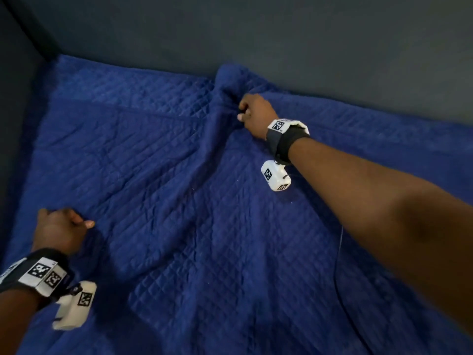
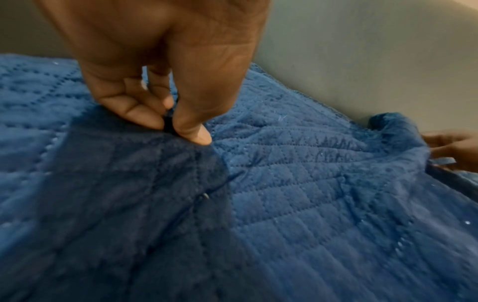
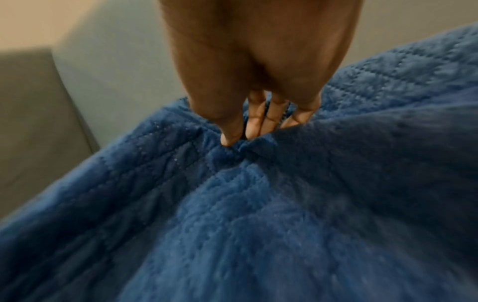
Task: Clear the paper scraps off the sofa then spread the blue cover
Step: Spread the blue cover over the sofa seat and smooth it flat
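Note:
The quilted blue cover [image 1: 179,188] lies over the whole sofa seat, with a long ridge of folds running from the back toward the front. My left hand [image 1: 61,229] at the front left pinches a fold of the cover [image 2: 181,163] between thumb and fingers [image 2: 145,114]. My right hand [image 1: 253,114] reaches to the back of the seat and grips a bunched hump of the cover [image 3: 232,183] with thumb and fingers [image 3: 254,122] near the backrest. That right hand [image 2: 455,151] also shows at the edge of the left wrist view. No paper scraps are in view.
The grey sofa backrest [image 1: 281,42] runs along the far side and the grey armrest [image 1: 18,85] stands on the left. A thin dark cable [image 1: 337,278] lies across the cover under my right forearm.

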